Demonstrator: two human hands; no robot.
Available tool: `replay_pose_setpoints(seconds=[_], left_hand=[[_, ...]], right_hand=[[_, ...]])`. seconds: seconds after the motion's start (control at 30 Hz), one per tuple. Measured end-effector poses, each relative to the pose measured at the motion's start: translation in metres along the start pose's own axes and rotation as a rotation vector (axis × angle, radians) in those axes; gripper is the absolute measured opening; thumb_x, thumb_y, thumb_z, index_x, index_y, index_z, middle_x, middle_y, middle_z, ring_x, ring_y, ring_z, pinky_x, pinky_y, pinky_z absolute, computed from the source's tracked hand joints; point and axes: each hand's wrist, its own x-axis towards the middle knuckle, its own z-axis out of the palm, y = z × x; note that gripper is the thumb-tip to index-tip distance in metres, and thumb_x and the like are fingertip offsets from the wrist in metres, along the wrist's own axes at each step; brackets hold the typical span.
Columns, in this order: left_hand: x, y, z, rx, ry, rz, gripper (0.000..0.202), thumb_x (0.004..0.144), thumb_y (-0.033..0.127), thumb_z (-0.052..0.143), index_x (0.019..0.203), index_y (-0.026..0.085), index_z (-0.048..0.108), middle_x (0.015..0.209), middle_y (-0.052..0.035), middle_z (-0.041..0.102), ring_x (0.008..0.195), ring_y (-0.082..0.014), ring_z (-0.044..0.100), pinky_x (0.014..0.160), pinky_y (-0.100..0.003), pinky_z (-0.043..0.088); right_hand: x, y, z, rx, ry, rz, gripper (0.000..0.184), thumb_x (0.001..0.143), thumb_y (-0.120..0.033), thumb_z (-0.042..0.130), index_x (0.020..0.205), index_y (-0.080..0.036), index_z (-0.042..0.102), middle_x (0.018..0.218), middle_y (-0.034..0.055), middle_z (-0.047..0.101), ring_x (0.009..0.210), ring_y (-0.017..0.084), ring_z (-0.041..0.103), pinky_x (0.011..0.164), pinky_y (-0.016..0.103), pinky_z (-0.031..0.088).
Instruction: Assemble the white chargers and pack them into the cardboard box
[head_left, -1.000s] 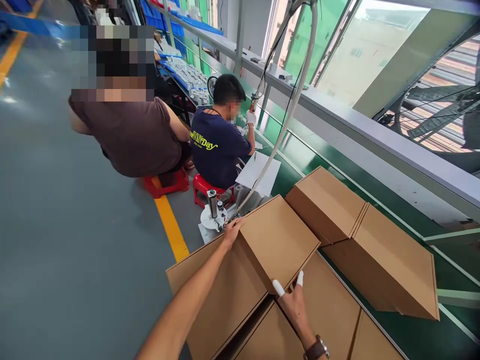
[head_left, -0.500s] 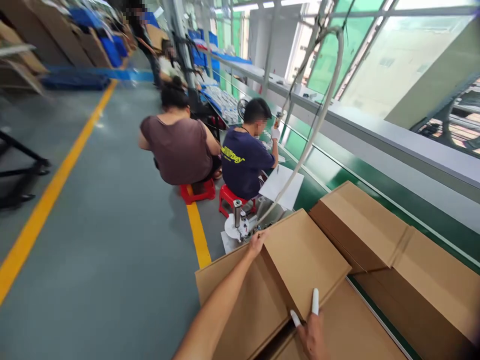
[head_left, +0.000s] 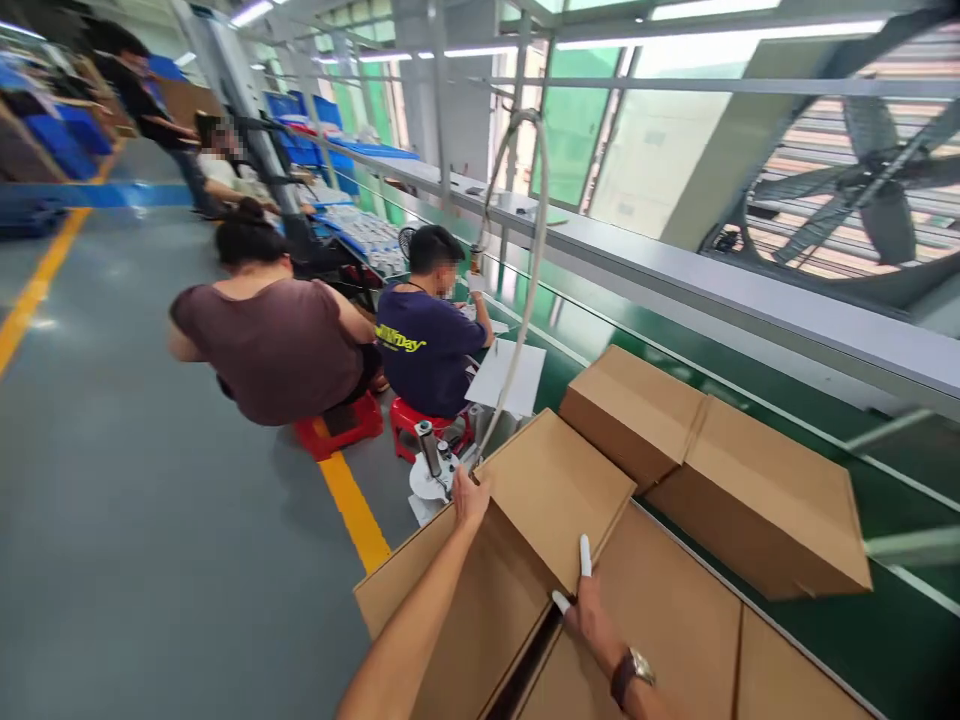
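Observation:
A closed cardboard box (head_left: 559, 490) sits tilted across other cartons in front of me. At its far left corner, my left hand (head_left: 470, 497) grips the edge, the arm reaching over a larger carton (head_left: 480, 610). My right hand (head_left: 589, 605) holds the near corner, its thumb low on the side and its index finger along the top. White finger covers wrap those two fingertips, and a watch is on the wrist. Beneath and to the right, a further carton top (head_left: 667, 590) spreads out. The undersides of the box are hidden.
Two closed boxes (head_left: 772, 490) stand on the green conveyor (head_left: 911, 600) at the right. Ahead, two people sit on red stools (head_left: 341, 425) beside a small machine with a white disc (head_left: 431, 478). A pale hose (head_left: 536, 250) hangs over it. A large fan (head_left: 870, 185) is at right.
The view has swung to the right, bringing the wall fan and more conveyor into sight. Both hands keep their hold on the box. My right wrist and its watch now show.

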Motion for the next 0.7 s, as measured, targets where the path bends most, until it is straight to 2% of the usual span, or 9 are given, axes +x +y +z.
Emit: replay_pose_setpoints(seconds=[0.07, 0.1, 0.17, 0.23, 0.3, 0.37, 0.5, 0.6, 0.7], left_hand=[[-0.04, 0.003, 0.01, 0.089, 0.028, 0.12, 0.074, 0.096, 0.053, 0.06, 0.153, 0.012, 0.037, 0.169, -0.0246, 0.021, 0.16, -0.0392, 0.008, 0.128, -0.059, 0.01], [-0.065, 0.004, 0.015, 0.125, 0.009, 0.193, 0.076, 0.096, 0.053, 0.059, 0.155, 0.011, 0.035, 0.171, -0.0245, 0.016, 0.161, -0.0381, 0.004, 0.128, -0.058, 0.008], [-0.121, 0.004, 0.026, 0.185, -0.081, 0.345, 0.074, 0.097, 0.052, 0.057, 0.155, 0.011, 0.037, 0.171, -0.022, 0.02, 0.161, -0.0359, 0.009, 0.129, -0.056, 0.011], [-0.178, 0.002, 0.037, 0.23, -0.193, 0.47, 0.069, 0.096, 0.051, 0.058, 0.151, 0.013, 0.045, 0.168, -0.0203, 0.03, 0.159, -0.0351, 0.019, 0.128, -0.054, 0.019], [-0.232, -0.001, 0.05, 0.259, -0.281, 0.549, 0.067, 0.096, 0.052, 0.057, 0.149, 0.011, 0.049, 0.165, -0.0224, 0.035, 0.157, -0.0371, 0.023, 0.127, -0.055, 0.023], [-0.285, -0.004, 0.066, 0.266, -0.344, 0.597, 0.071, 0.097, 0.052, 0.055, 0.151, 0.007, 0.046, 0.165, -0.0272, 0.031, 0.157, -0.041, 0.021, 0.125, -0.061, 0.023], [-0.396, -0.011, 0.11, 0.385, -0.46, 0.698, 0.076, 0.099, 0.056, 0.046, 0.155, 0.005, 0.04, 0.165, -0.0303, 0.028, 0.157, -0.044, 0.021, 0.12, -0.066, 0.028], [-0.498, -0.016, 0.147, 0.516, -0.587, 0.791, 0.076, 0.1, 0.057, 0.041, 0.154, 0.003, 0.041, 0.165, -0.0293, 0.029, 0.156, -0.0421, 0.024, 0.117, -0.062, 0.036], [-0.617, -0.022, 0.178, 0.64, -0.711, 0.894, 0.073, 0.097, 0.052, 0.044, 0.149, 0.003, 0.05, 0.166, -0.0274, 0.031, 0.156, -0.0411, 0.026, 0.117, -0.056, 0.039]], right_hand=[[-0.01, -0.015, -0.017, -0.031, -0.106, 0.001, 0.099, 0.08, -0.047, 0.071, 0.164, -0.023, 0.024, 0.155, 0.0161, 0.048, 0.147, 0.037, 0.041, 0.124, 0.057, 0.027], [-0.02, -0.018, -0.026, -0.045, -0.122, -0.011, 0.096, 0.084, -0.048, 0.068, 0.164, -0.024, 0.022, 0.158, 0.0161, 0.045, 0.149, 0.036, 0.038, 0.125, 0.057, 0.025], [-0.054, -0.011, -0.044, -0.056, -0.129, -0.025, 0.088, 0.091, -0.05, 0.062, 0.164, -0.026, 0.021, 0.161, 0.0158, 0.041, 0.149, 0.033, 0.039, 0.124, 0.057, 0.028], [-0.106, 0.007, -0.06, -0.054, -0.108, -0.005, 0.08, 0.097, -0.051, 0.057, 0.164, -0.028, 0.021, 0.161, 0.0149, 0.042, 0.146, 0.031, 0.044, 0.121, 0.056, 0.034], [-0.176, 0.032, -0.077, -0.056, -0.08, 0.044, 0.072, 0.099, -0.049, 0.054, 0.163, -0.03, 0.025, 0.158, 0.0135, 0.046, 0.14, 0.029, 0.051, 0.117, 0.052, 0.042], [-0.256, 0.061, -0.094, -0.07, -0.042, 0.094, 0.066, 0.1, -0.047, 0.053, 0.161, -0.031, 0.033, 0.15, 0.0123, 0.055, 0.13, 0.027, 0.06, 0.113, 0.048, 0.047], [-0.419, 0.117, -0.13, -0.09, 0.115, 0.265, 0.057, 0.097, -0.045, 0.057, 0.151, -0.029, 0.051, 0.137, 0.0112, 0.066, 0.123, 0.028, 0.064, 0.111, 0.044, 0.048], [-0.528, 0.156, -0.158, -0.049, 0.281, 0.396, 0.053, 0.093, -0.043, 0.059, 0.144, -0.029, 0.059, 0.134, 0.0104, 0.069, 0.12, 0.028, 0.067, 0.108, 0.04, 0.05], [-0.628, 0.191, -0.191, 0.002, 0.414, 0.502, 0.052, 0.087, -0.041, 0.063, 0.137, -0.028, 0.066, 0.129, 0.0113, 0.072, 0.116, 0.029, 0.069, 0.105, 0.04, 0.053]])
